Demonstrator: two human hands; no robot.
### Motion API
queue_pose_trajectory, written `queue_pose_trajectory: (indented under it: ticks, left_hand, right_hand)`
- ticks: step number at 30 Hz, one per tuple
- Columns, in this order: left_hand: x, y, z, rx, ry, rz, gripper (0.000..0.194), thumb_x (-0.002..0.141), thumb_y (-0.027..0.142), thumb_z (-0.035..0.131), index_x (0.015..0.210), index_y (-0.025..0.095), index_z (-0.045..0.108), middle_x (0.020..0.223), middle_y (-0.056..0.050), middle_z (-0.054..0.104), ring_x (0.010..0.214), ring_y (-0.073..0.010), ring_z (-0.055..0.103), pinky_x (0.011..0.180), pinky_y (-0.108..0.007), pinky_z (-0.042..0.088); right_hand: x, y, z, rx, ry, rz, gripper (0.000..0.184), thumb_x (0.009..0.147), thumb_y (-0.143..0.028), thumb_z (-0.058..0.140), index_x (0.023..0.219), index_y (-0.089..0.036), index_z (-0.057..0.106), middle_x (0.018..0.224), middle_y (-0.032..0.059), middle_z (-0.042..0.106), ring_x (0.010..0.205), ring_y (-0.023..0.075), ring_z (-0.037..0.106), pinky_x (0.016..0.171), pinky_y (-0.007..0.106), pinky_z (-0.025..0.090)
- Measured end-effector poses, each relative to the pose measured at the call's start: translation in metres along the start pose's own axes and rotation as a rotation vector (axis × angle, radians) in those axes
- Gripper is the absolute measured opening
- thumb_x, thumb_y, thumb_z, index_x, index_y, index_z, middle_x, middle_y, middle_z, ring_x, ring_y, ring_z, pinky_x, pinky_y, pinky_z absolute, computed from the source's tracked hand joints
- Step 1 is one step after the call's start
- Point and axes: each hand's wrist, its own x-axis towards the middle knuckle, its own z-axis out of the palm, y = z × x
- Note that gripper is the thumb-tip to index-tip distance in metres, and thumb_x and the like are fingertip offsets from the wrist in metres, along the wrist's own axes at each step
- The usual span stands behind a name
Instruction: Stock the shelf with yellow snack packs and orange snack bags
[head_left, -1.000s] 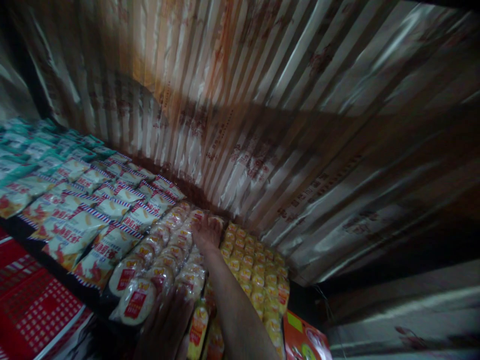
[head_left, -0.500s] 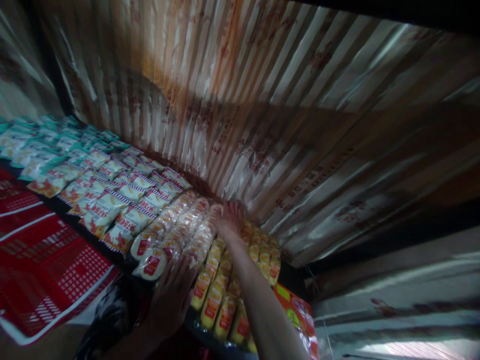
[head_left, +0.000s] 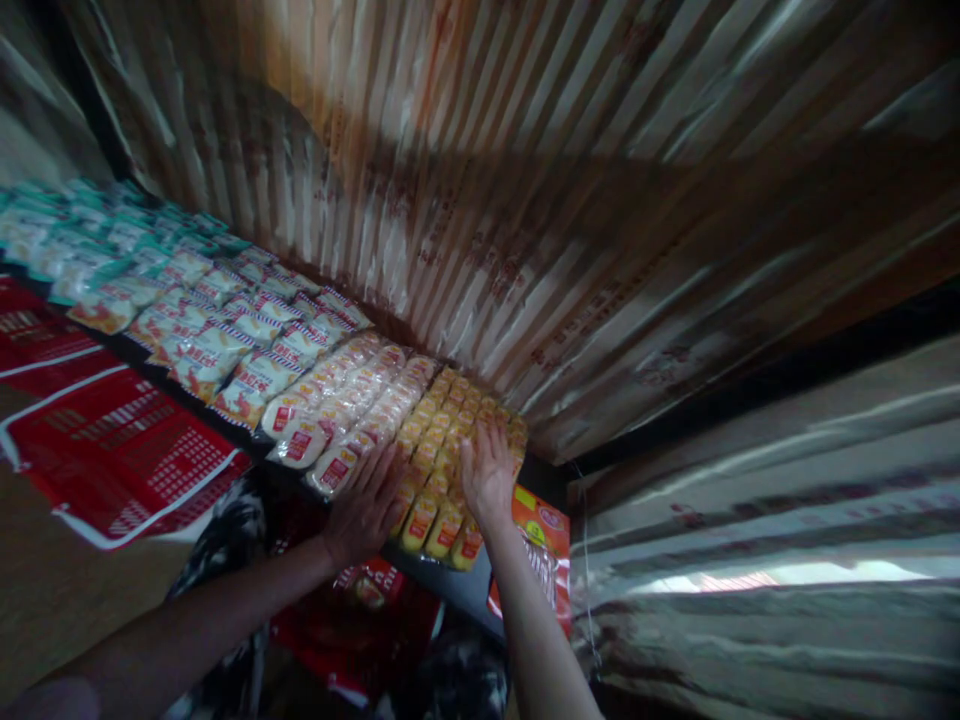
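Rows of yellow packaged snack cakes [head_left: 448,525] with red-orange labels lie on a dark shelf. My right hand [head_left: 487,475] rests on them toward their right side, fingers stretched out and pointing away from me. To its left, my left hand [head_left: 367,505] lies flat with fingers extended, at the border between the yellow cakes and the round, pale wrapped cakes [head_left: 304,440]. Neither hand is closed around a package. A red-orange packet [head_left: 551,530] sits at the shelf's right end, partly behind my right forearm.
Further left are white snack bags with striped edges [head_left: 202,350], then teal-and-white bags [head_left: 82,240]. Below the shelf hang red printed bags or sheets [head_left: 142,450]. Pleated, printed plastic sheeting [head_left: 465,200] rises behind the shelf. A dark bar [head_left: 750,370] crosses the right side.
My right hand has come from the back of the rows toward me, onto the yellow cakes. My left hand has shifted right along the front. The camera view has also shifted.
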Motion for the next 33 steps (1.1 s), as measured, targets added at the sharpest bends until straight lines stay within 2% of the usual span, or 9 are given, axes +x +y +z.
queue_pose_trajectory:
  ticks: [4, 7, 11, 17, 24, 33]
  left_hand:
    - [0.007, 0.008, 0.004, -0.022, -0.01, 0.025, 0.05, 0.094, 0.03, 0.04, 0.14, 0.011, 0.037, 0.152, -0.019, 0.025, 0.143, -0.0328, 0.011, 0.113, -0.054, 0.019]
    - [0.01, 0.009, 0.008, -0.039, -0.068, 0.048, 0.052, 0.094, 0.034, 0.041, 0.14, 0.012, 0.037, 0.152, -0.017, 0.026, 0.143, -0.0315, 0.013, 0.113, -0.053, 0.021]
    - [0.011, 0.008, 0.01, -0.047, -0.123, 0.031, 0.049, 0.095, 0.034, 0.04, 0.139, 0.012, 0.038, 0.152, -0.016, 0.027, 0.143, -0.0305, 0.014, 0.113, -0.052, 0.023]
    - [0.013, 0.009, 0.009, -0.072, -0.129, 0.031, 0.049, 0.095, 0.032, 0.04, 0.137, 0.007, 0.041, 0.152, -0.019, 0.026, 0.143, -0.0313, 0.014, 0.115, -0.051, 0.021]
    - [0.005, 0.014, 0.004, -0.05, -0.084, 0.03, 0.054, 0.094, 0.032, 0.039, 0.143, 0.011, 0.031, 0.155, -0.016, 0.019, 0.144, -0.0309, 0.009, 0.114, -0.052, 0.022]
    - [-0.003, 0.032, 0.009, -0.023, -0.076, 0.111, 0.067, 0.091, 0.033, 0.045, 0.149, 0.015, 0.016, 0.155, -0.017, 0.018, 0.143, -0.0324, 0.012, 0.112, -0.051, 0.023]
  right_hand:
    - [-0.034, -0.003, -0.004, 0.037, 0.033, 0.036, 0.052, 0.095, -0.039, 0.031, 0.129, -0.005, 0.051, 0.139, 0.022, 0.046, 0.138, 0.0282, 0.029, 0.106, 0.05, 0.035]
    - [-0.053, -0.002, -0.008, 0.05, 0.041, 0.057, 0.052, 0.096, -0.039, 0.031, 0.132, -0.006, 0.048, 0.141, 0.0212, 0.043, 0.139, 0.028, 0.026, 0.107, 0.05, 0.034]
    - [-0.07, 0.0, -0.012, 0.061, 0.04, 0.064, 0.05, 0.096, -0.039, 0.032, 0.132, -0.008, 0.048, 0.142, 0.0207, 0.043, 0.139, 0.0288, 0.027, 0.105, 0.052, 0.035]
    - [-0.092, -0.001, -0.011, 0.095, 0.04, 0.112, 0.049, 0.096, -0.038, 0.033, 0.134, -0.009, 0.046, 0.143, 0.0207, 0.041, 0.14, 0.029, 0.025, 0.106, 0.053, 0.034]
    - [-0.113, -0.005, -0.012, 0.097, 0.077, 0.127, 0.05, 0.095, -0.034, 0.037, 0.139, -0.011, 0.038, 0.149, 0.0196, 0.032, 0.142, 0.0268, 0.019, 0.108, 0.051, 0.031]
    - [-0.121, -0.016, 0.002, 0.067, 0.017, 0.181, 0.052, 0.095, -0.04, 0.032, 0.138, -0.011, 0.04, 0.15, 0.0206, 0.03, 0.143, 0.0305, 0.015, 0.106, 0.057, 0.029]
